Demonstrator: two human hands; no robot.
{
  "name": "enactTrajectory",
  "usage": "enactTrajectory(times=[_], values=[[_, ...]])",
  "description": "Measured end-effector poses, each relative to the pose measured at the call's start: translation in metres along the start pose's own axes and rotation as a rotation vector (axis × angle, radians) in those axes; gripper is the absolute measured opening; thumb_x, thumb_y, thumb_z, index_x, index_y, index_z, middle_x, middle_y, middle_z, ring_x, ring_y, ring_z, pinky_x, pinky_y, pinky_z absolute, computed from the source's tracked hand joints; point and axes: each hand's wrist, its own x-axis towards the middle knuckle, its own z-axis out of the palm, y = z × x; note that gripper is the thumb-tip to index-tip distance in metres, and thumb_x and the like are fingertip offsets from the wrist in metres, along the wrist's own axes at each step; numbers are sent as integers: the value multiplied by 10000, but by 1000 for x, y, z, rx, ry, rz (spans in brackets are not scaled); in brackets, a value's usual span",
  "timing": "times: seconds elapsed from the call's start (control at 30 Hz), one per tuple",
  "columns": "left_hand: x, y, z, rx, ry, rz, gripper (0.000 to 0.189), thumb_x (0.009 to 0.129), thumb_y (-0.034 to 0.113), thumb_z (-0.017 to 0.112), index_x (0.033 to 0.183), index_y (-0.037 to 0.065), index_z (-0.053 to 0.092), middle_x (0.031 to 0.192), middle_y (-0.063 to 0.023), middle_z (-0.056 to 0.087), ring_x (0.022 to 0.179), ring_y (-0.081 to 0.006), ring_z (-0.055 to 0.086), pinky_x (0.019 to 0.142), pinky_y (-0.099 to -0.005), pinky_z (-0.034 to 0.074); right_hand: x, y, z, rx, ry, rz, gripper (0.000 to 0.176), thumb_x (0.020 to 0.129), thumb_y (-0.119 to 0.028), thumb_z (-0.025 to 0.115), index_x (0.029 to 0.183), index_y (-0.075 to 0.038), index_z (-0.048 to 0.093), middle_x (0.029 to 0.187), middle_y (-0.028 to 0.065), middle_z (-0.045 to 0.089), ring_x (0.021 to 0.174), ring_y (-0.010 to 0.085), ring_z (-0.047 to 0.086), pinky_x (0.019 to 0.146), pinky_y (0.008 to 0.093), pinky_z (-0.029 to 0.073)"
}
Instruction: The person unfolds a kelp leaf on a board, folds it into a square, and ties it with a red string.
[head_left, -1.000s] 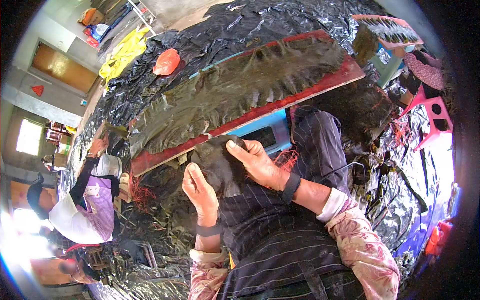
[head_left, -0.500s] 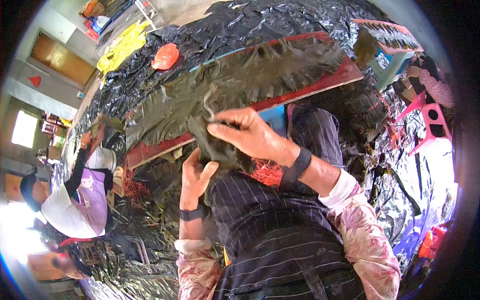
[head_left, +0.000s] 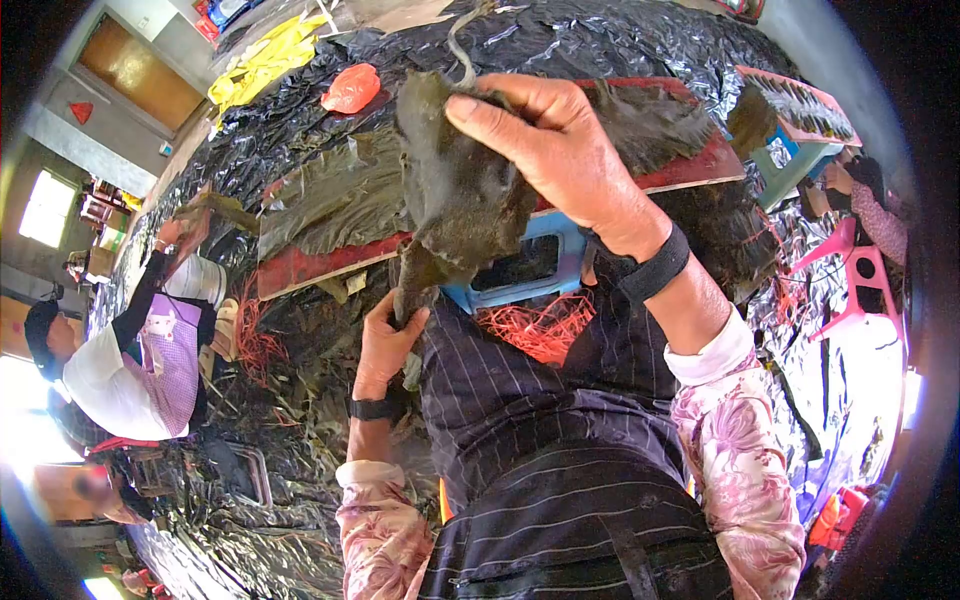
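Note:
A dark, leathery kelp frond (head_left: 465, 190) hangs in front of me, raised over the long board, a pale curled stalk (head_left: 459, 50) standing up from its top. My right hand (head_left: 575, 150) pinches its upper end beside the stalk, thumb against fingers. Lower and to the left, my left hand (head_left: 388, 345) is closed around the frond's gathered lower end. Behind it, more flat kelp (head_left: 340, 195) overlaps along the red board (head_left: 330, 268). Under the board's front edge stands a blue stool (head_left: 530, 285). Red plastic strings (head_left: 540, 325) lie between my knees.
Black plastic sheeting (head_left: 270, 160) covers the floor. A red plastic bag (head_left: 351, 88) and a yellow cloth (head_left: 265, 65) lie beyond the board. At left a person (head_left: 135, 375) sits by a white bucket (head_left: 197, 280); at right are a pink stool (head_left: 862, 280) and another person's arm (head_left: 878, 220).
My right hand has risen up and to the right, lifting and stretching out the frond. My left hand has closed around its lower end. The view has shifted slightly.

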Motion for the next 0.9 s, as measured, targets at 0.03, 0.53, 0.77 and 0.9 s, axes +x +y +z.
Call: enactTrajectory(times=[0.03, 0.53, 0.77, 0.9], values=[[-4, -10, 2, -15, 3, -46, 336, 885, 125, 704, 1188, 9, 618, 1001, -35, 687, 901, -101, 593, 784, -303, 495, 2, 0, -1, -1, -2, 0, 224, 934, -200, 651, 1026, -4, 707, 790, -79, 623, 702, 0, 526, 601, 204, 456], [-58, -119, 11, 39, 338, -453, 330, 959, 224, 597, 1207, 6, 613, 1081, -116, 656, 942, -241, 617, 801, -419, 506, 19, -8, -32, 66, 190, -183, 227, 906, -200, 689, 1043, -19, 709, 853, -57, 655, 743, 13, 551, 650, 189, 434], [-81, -141, -34, -429, 882, -323, 421, 994, 210, 509, 1393, 100, 434, 1196, -73, 578, 1123, -237, 538, 996, -481, 402, 22, 18, -57, 186, 209, -103, 218, 904, -173, 688, 1058, -20, 706, 943, -24, 687, 841, 46, 600, 735, 207, 463], [-62, -44, -102, -248, 1023, -44, 375, 937, 94, 478, 1311, 89, 493, 1139, -67, 608, 1006, -198, 617, 678, -306, 551, 18, 43, -63, 268, 288, -159, 215, 908, -168, 681, 1066, -23, 700, 974, 9, 703, 855, 79, 633, 753, 233, 488]])
